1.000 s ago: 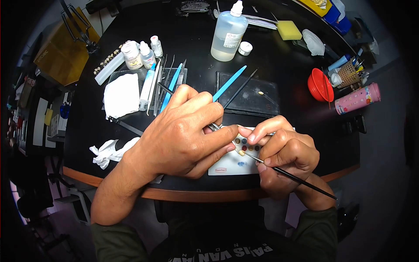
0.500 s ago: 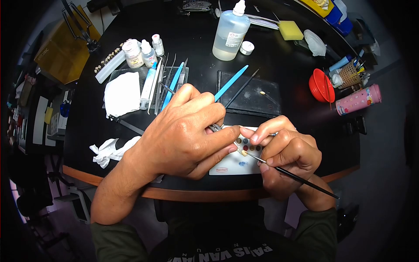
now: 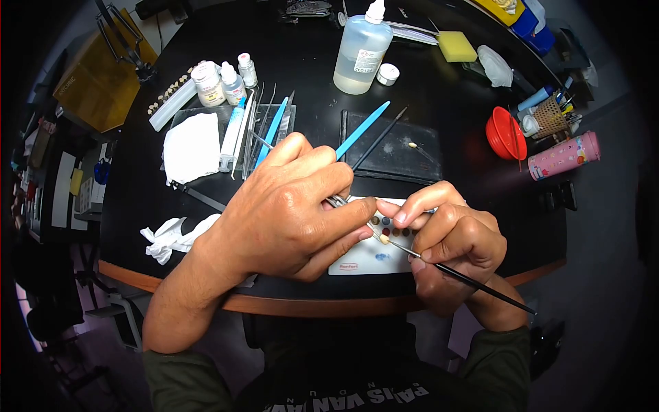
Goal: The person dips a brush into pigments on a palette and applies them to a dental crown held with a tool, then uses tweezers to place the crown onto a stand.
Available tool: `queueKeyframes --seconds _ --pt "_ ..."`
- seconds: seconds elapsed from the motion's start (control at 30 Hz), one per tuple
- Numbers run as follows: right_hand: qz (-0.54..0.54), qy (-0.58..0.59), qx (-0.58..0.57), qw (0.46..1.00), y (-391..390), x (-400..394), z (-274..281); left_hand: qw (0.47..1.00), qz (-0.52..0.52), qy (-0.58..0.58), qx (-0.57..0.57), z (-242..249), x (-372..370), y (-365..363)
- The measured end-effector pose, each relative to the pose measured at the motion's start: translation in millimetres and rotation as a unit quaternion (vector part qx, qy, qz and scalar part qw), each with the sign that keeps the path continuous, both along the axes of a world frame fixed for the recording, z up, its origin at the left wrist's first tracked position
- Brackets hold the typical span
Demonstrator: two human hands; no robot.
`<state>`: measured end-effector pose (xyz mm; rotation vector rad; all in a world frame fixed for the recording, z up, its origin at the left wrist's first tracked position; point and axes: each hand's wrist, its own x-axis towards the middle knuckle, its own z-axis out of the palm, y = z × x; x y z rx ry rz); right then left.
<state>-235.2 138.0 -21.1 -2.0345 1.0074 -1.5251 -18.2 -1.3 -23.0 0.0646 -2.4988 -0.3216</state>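
My left hand (image 3: 295,206) is closed round a metal clamp-like tool (image 3: 337,201), mostly hidden by my fingers; a small cream tooth-shaped piece (image 3: 384,239) sits at its tip. Between the fingers of my right hand (image 3: 456,244) is a thin brush with a black handle (image 3: 473,281), its tip at the piece. My two hands nearly meet at the fingertips. Below them lies a white palette (image 3: 357,264) with round coloured spots and a blue smear.
Bottles (image 3: 208,84), a white cloth (image 3: 191,147) and slim tools (image 3: 278,130) lie at the left. Behind my hands are a dark tile (image 3: 405,154) and a large clear bottle (image 3: 358,55). A red bowl (image 3: 504,134) and pink flask (image 3: 564,157) stand right.
The brush in my right hand has shifted very slightly to the right. My left hand and the small piece look almost unmoved.
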Motion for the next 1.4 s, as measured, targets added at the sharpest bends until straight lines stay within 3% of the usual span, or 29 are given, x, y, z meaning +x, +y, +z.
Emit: queueKeyframes --seconds 1.4 --pt "-0.044 0.024 -0.042 0.998 -3.9 4.3 -6.0 0.997 0.047 0.012 -0.062 1.6 -2.5 5.1"
